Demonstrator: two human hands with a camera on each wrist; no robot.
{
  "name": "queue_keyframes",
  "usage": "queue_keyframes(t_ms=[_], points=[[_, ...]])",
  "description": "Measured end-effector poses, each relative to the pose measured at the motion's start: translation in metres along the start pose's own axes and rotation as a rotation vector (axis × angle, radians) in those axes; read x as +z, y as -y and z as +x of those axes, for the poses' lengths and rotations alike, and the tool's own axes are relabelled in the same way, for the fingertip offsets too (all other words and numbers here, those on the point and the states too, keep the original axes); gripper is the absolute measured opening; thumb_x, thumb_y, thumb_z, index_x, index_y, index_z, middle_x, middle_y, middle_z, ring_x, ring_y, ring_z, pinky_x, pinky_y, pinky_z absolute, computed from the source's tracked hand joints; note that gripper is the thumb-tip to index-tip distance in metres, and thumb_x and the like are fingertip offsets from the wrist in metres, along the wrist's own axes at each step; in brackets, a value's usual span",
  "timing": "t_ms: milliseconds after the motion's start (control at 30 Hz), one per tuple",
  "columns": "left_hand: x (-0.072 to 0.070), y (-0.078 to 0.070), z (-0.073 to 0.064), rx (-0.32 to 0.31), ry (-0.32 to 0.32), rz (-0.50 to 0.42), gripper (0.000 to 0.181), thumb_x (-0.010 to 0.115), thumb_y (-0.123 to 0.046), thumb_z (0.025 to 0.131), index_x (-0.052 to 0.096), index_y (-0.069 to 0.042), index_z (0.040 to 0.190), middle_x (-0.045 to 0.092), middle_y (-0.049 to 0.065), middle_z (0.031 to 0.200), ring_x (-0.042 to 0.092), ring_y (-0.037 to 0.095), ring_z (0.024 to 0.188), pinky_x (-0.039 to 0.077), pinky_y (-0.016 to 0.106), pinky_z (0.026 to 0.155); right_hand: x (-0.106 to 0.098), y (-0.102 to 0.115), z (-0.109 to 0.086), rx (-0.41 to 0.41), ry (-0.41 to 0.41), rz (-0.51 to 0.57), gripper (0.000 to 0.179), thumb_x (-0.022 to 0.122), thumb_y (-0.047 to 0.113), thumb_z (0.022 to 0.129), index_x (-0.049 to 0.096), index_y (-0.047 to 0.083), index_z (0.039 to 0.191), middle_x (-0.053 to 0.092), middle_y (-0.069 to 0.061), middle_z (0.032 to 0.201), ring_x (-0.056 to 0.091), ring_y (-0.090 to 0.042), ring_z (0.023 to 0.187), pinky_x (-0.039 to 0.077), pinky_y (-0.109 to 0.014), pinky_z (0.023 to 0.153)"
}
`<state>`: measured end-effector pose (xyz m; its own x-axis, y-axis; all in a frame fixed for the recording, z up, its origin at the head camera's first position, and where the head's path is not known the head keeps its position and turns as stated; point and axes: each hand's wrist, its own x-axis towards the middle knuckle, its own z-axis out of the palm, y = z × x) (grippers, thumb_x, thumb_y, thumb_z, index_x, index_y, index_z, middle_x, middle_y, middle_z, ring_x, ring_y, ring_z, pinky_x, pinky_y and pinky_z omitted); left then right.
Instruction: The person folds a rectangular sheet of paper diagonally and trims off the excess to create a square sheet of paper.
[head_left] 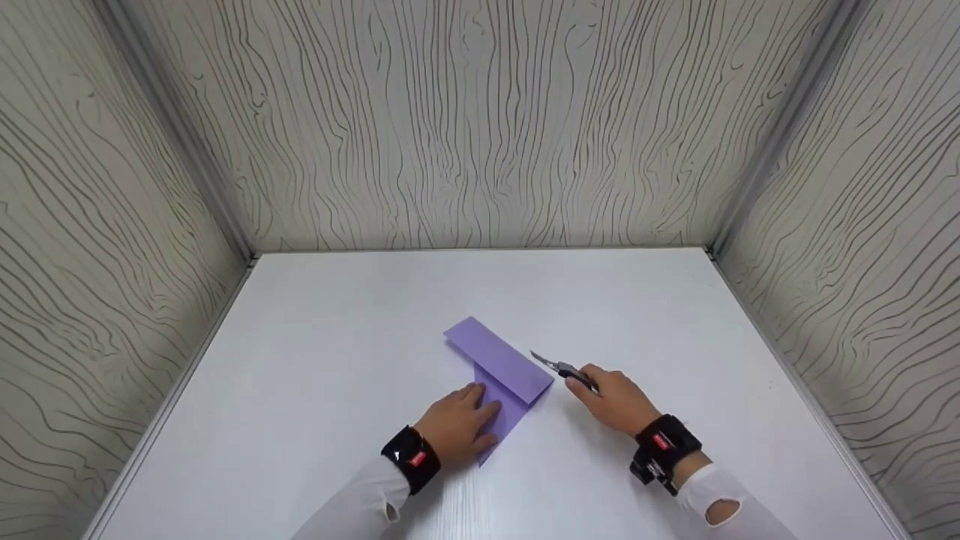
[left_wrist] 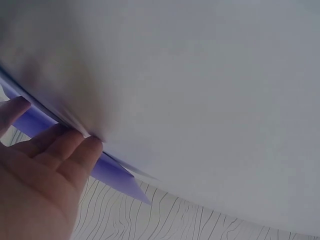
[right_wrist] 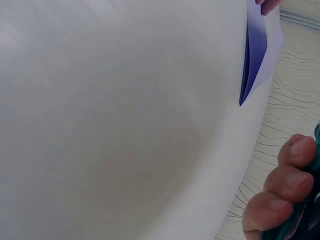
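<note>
A purple sheet of paper (head_left: pixel 504 358) lies on the white table, with a folded strip across its upper part, raised a little along its lower edge. My left hand (head_left: pixel 459 427) rests on the lower part of the paper, fingers spread and lying flat; the left wrist view shows its fingertips on the purple paper (left_wrist: pixel 117 177). Just right of the paper, my right hand (head_left: pixel 619 401) grips a cutting tool (head_left: pixel 566 369) with a pointed metal blade and a dark handle. Its tip points up and left, close beside the folded strip. In the right wrist view the fingers (right_wrist: pixel 290 185) curl round the dark green handle.
The white table (head_left: pixel 337 322) spreads around the paper. Pale panels with a wood-grain line pattern (head_left: pixel 480 127) stand behind it and on both sides. Black bands are strapped on both wrists.
</note>
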<state>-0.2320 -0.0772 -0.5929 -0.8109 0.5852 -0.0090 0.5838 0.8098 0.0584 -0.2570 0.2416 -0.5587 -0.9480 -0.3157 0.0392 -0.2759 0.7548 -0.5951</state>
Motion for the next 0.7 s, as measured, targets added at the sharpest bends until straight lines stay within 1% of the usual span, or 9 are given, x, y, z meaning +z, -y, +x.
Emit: queue_keyframes(t_ms=[67,133,200,333,433,500,567,700], points=[[-0.001,-0.001,0.0,-0.005,0.0,0.001,0.061,0.063,-0.052,0.107,0.058,-0.018,0.157,0.053,0.019,0.163,0.052,0.035,0.153,0.045,0.044,0.126,0.003,0.006,-0.003,-0.001,0.016,-0.059,0.034,0.058,0.041,0.112,0.058,0.015,0.091,0.039,0.008,0.067,0.039,-0.008,0.06,0.03,-0.024,0.057],[0.0,-0.002,0.0,-0.009,-0.006,0.008,0.063,0.063,-0.052,0.106,0.058,-0.015,0.157,0.054,0.018,0.163,0.052,0.034,0.153,0.044,0.043,0.126,0.006,0.011,-0.006,-0.033,0.039,-0.127,0.037,0.056,0.043,0.113,0.053,0.016,0.087,0.037,0.008,0.067,0.038,-0.008,0.06,0.028,-0.024,0.057],[0.002,-0.002,0.001,-0.008,-0.017,0.021,0.065,0.063,-0.052,0.106,0.058,-0.011,0.156,0.055,0.018,0.162,0.052,0.034,0.152,0.045,0.043,0.126,0.009,0.015,-0.009,-0.074,0.064,-0.187,0.037,0.057,0.044,0.112,0.051,0.017,0.088,0.037,0.008,0.068,0.038,-0.009,0.06,0.029,-0.025,0.057],[0.006,0.0,0.003,-0.008,-0.039,0.051,0.067,0.062,-0.054,0.106,0.059,-0.008,0.154,0.056,0.02,0.16,0.054,0.035,0.15,0.047,0.045,0.124,0.018,0.017,-0.013,-0.162,0.086,-0.312,0.039,0.058,0.049,0.11,0.052,0.015,0.091,0.037,0.009,0.068,0.039,-0.009,0.06,0.031,-0.027,0.056],[0.009,0.001,0.004,-0.01,-0.044,0.061,0.068,0.061,-0.055,0.106,0.058,-0.007,0.154,0.057,0.021,0.159,0.055,0.036,0.149,0.048,0.047,0.123,0.025,0.014,-0.014,-0.201,0.089,-0.389,0.04,0.059,0.05,0.109,0.052,0.015,0.092,0.037,0.009,0.068,0.038,-0.009,0.059,0.032,-0.027,0.055],[0.009,0.001,0.005,-0.011,-0.043,0.067,0.069,0.061,-0.055,0.106,0.058,-0.007,0.154,0.058,0.021,0.158,0.056,0.036,0.148,0.049,0.047,0.122,0.029,0.012,-0.015,-0.216,0.085,-0.418,0.04,0.06,0.049,0.109,0.053,0.013,0.092,0.038,0.008,0.067,0.038,-0.01,0.058,0.032,-0.028,0.054],[0.007,0.0,0.005,-0.01,-0.048,0.074,0.068,0.063,-0.056,0.105,0.06,-0.006,0.152,0.06,0.02,0.153,0.058,0.035,0.144,0.051,0.045,0.12,0.032,0.01,-0.015,-0.21,0.079,-0.434,0.04,0.061,0.048,0.108,0.054,0.012,0.094,0.039,0.007,0.067,0.038,-0.011,0.058,0.033,-0.029,0.053],[0.001,-0.004,0.005,-0.003,-0.07,0.102,0.063,0.066,-0.058,0.102,0.067,-0.006,0.138,0.067,0.014,0.133,0.064,0.03,0.127,0.058,0.042,0.107,0.034,0.008,-0.015,-0.156,0.061,-0.437,0.04,0.063,0.047,0.107,0.056,0.009,0.096,0.044,0.004,0.068,0.041,-0.014,0.059,0.037,-0.033,0.054]])
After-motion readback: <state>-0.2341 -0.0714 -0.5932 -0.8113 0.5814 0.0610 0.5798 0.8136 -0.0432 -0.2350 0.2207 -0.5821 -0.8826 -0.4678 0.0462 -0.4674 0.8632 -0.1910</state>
